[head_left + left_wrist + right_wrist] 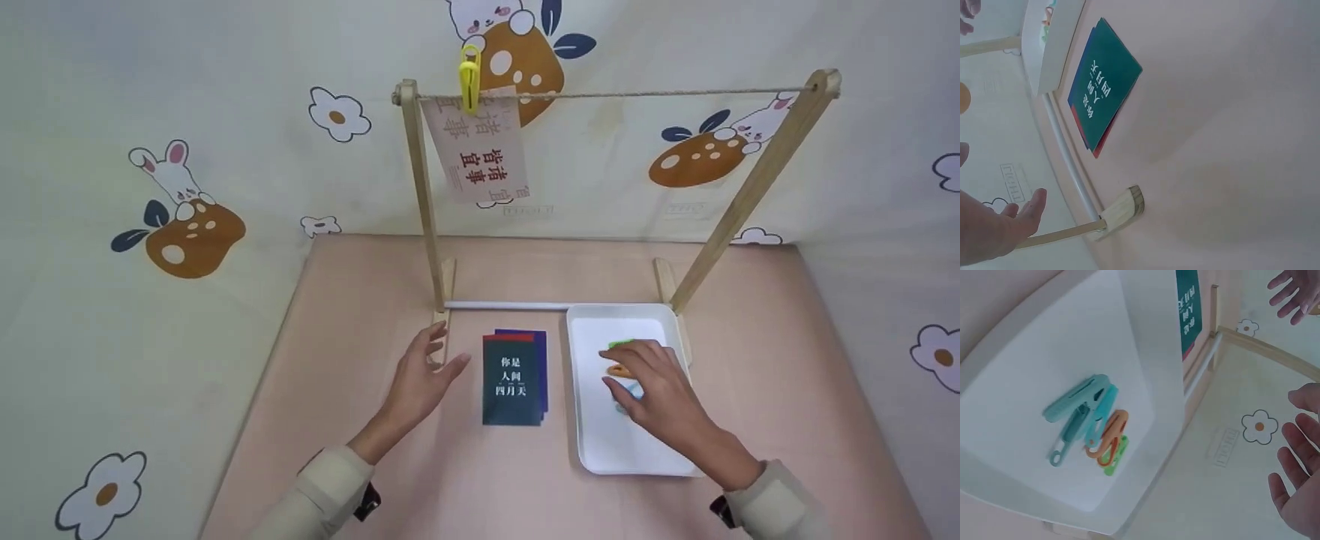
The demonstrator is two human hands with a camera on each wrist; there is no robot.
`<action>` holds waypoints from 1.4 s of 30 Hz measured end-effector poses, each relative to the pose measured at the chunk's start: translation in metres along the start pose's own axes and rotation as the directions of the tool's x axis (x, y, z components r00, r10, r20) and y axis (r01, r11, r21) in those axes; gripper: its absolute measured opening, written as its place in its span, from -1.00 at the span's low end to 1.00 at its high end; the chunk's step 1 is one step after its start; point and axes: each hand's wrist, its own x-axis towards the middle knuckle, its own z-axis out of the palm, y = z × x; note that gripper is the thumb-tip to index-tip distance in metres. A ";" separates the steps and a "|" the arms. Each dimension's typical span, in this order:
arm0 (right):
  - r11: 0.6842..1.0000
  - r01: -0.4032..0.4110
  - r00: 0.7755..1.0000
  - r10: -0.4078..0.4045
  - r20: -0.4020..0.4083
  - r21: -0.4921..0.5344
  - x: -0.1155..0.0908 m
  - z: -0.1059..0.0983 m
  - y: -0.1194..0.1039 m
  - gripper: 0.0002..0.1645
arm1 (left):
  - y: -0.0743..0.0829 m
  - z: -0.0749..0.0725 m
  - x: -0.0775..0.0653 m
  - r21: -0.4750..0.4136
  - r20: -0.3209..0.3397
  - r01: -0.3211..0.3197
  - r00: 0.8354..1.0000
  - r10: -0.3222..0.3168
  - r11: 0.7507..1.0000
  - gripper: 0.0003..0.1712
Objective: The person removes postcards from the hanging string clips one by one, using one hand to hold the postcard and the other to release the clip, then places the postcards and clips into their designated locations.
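Observation:
My left hand (420, 379) hovers left of a small stack of cards, fingers parted and holding nothing. On top of that stack lies a dark green card (511, 409) with white characters; red and blue edges show beneath it. My right hand (664, 386) is above a white tray (589, 442), thumb and fingers apart with nothing between them. Inside the tray, the right wrist view shows blue-green clothespins (1075, 400), an orange clothespin (1111, 432) and a green clothespin (1116, 458). A yellow clothespin (469, 82) clips a pale pink card (487, 161) to a string.
The string (637, 94) runs between two wooden posts, the left post (422, 187) and the right post (750, 199). A white rod (510, 305) joins them low down, behind the cards. Patterned cloth (247, 360) surrounds the pinkish tabletop (360, 300).

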 end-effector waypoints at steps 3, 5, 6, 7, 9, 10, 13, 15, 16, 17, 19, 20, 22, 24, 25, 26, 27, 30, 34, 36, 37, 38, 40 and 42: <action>1.000 0.024 1.000 -0.025 0.005 0.002 0.011 -0.008 -0.009 -0.50 | 0.010 -0.006 0.001 -0.016 0.004 -0.022 1.000 0.022 1.000 -0.16; 0.999 0.043 0.999 -0.043 0.004 0.001 0.019 -0.014 -0.014 -0.47 | 0.019 -0.009 0.002 -0.025 0.009 -0.027 1.000 0.027 0.999 -0.15; 0.998 0.055 0.998 -0.055 0.003 -0.004 0.023 -0.017 -0.017 -0.45 | 0.024 -0.010 0.002 -0.032 0.011 -0.032 0.999 0.032 0.999 -0.15; 0.997 0.080 0.997 -0.080 -0.003 -0.019 0.028 -0.019 -0.019 -0.43 | 0.028 -0.011 0.003 -0.041 0.014 -0.042 0.999 0.042 0.998 -0.15; 0.986 0.148 0.989 -0.149 -0.016 -0.071 0.038 -0.023 -0.022 -0.41 | 0.036 -0.014 0.005 -0.057 0.021 -0.063 0.998 0.065 0.996 -0.14; 0.976 0.189 0.981 -0.192 -0.017 -0.107 0.043 -0.026 -0.024 -0.40 | 0.040 -0.015 0.006 -0.066 0.024 -0.071 0.997 0.073 0.995 -0.15; 0.914 0.330 0.937 -0.347 -0.031 -0.236 0.063 -0.033 -0.030 -0.43 | 0.050 -0.021 0.010 -0.087 0.032 -0.120 0.992 0.123 0.989 -0.12; 0.870 0.397 0.905 -0.423 -0.031 -0.293 0.077 -0.039 -0.035 -0.47 | 0.057 -0.025 0.013 -0.095 0.041 -0.135 0.989 0.139 0.986 -0.09; 0.851 0.421 0.891 -0.452 -0.030 -0.314 0.084 -0.043 -0.038 -0.48 | 0.060 -0.028 0.014 -0.101 0.046 -0.139 0.988 0.144 0.985 -0.07; 0.835 0.439 0.881 -0.473 -0.025 -0.331 0.091 -0.047 -0.040 -0.49 | 0.063 -0.031 0.016 -0.099 0.050 -0.143 0.988 0.148 0.985 -0.05; 0.812 0.466 0.865 -0.502 -0.013 -0.351 0.104 -0.055 -0.044 -0.49 | 0.070 -0.037 0.019 -0.110 0.056 -0.148 0.986 0.155 0.983 -0.02; 0.803 0.479 0.857 -0.515 -0.009 -0.355 0.111 -0.058 -0.046 -0.49 | 0.073 -0.040 0.021 -0.110 0.057 -0.151 0.986 0.158 0.982 0.00; 0.784 0.505 0.840 -0.542 -0.003 -0.362 0.122 -0.065 -0.049 -0.47 | 0.080 -0.045 0.023 -0.120 0.061 -0.164 0.983 0.172 0.979 0.02; 0.768 0.529 0.822 -0.570 -0.008 -0.360 0.133 -0.071 -0.053 -0.46 | 0.085 -0.050 0.025 -0.132 0.060 -0.177 0.981 0.186 0.975 0.03; 0.762 0.541 0.810 -0.586 -0.022 -0.355 0.138 -0.073 -0.054 -0.46 | 0.088 -0.053 0.025 -0.138 0.060 -0.183 0.979 0.193 0.973 0.03; 0.756 0.549 0.801 -0.598 -0.034 -0.355 0.143 -0.075 -0.056 -0.47 | 0.091 -0.055 0.025 -0.143 0.062 -0.185 0.979 0.195 0.972 0.02; 0.752 0.556 0.792 -0.608 -0.049 -0.354 0.148 -0.077 -0.058 -0.47 | 0.093 -0.058 0.024 -0.151 0.064 -0.186 0.978 0.197 0.971 0.01; 0.740 0.573 0.768 -0.635 -0.084 -0.353 0.163 -0.082 -0.066 -0.46 | 0.102 -0.067 0.020 -0.186 0.055 -0.193 0.977 0.207 0.963 -0.06; 0.703 0.596 0.745 -0.665 -0.060 -0.388 0.185 -0.087 -0.076 -0.39 | 0.119 -0.077 0.015 -0.227 0.037 -0.224 0.971 0.238 0.948 -0.15; 0.686 0.604 0.738 -0.674 -0.039 -0.406 0.197 -0.091 -0.080 -0.35 | 0.126 -0.079 0.015 -0.242 0.031 -0.242 0.966 0.257 0.940 -0.16; 0.681 0.605 0.738 -0.675 -0.032 -0.412 0.203 -0.093 -0.082 -0.33 | 0.128 -0.079 0.017 -0.242 0.032 -0.249 0.964 0.265 0.938 -0.16; 0.683 0.602 0.740 -0.672 -0.032 -0.414 0.210 -0.096 -0.084 -0.32 | 0.130 -0.079 0.020 -0.247 0.031 -0.258 0.961 0.274 0.934 -0.16; 0.696 0.586 0.751 -0.658 -0.044 -0.414 0.223 -0.102 -0.087 -0.30 | 0.131 -0.075 0.028 -0.262 0.028 -0.272 0.957 0.289 0.926 -0.16; 0.723 0.559 0.772 -0.632 -0.064 -0.405 0.235 -0.107 -0.089 -0.30 | 0.133 -0.070 0.037 -0.283 0.016 -0.276 0.956 0.292 0.919 -0.16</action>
